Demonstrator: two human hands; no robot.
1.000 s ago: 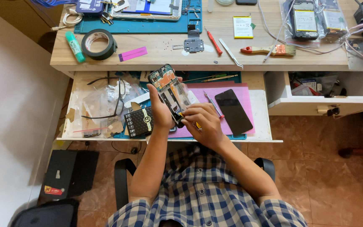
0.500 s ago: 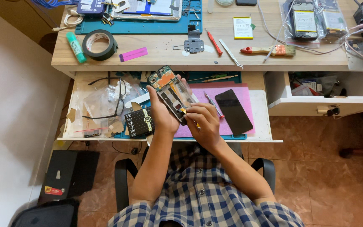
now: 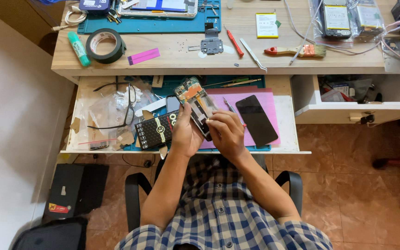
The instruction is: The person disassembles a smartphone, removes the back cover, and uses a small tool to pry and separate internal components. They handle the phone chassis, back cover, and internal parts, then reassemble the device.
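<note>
Black phone screen [image 3: 256,119] on pink mat; black patterned box [image 3: 156,130] in drawer; bagged phones [image 3: 343,17] on desk.

1. The opened phone [image 3: 195,104] sits over the pulled-out drawer [image 3: 283,139], between the left hand [image 3: 184,134] and the right hand [image 3: 226,134].
2. A screen panel [image 3: 256,119] lies right of it on the mat [image 3: 269,99].
3. The tape roll [image 3: 105,45] rests far left on the desk [image 3: 172,58]; the brush [image 3: 297,51] lies far right.

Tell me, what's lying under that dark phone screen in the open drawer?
The dark phone screen lies on a pink mat, which rests on a teal mat lining the drawer. Whatever lies directly beneath the screen is covered.
</note>
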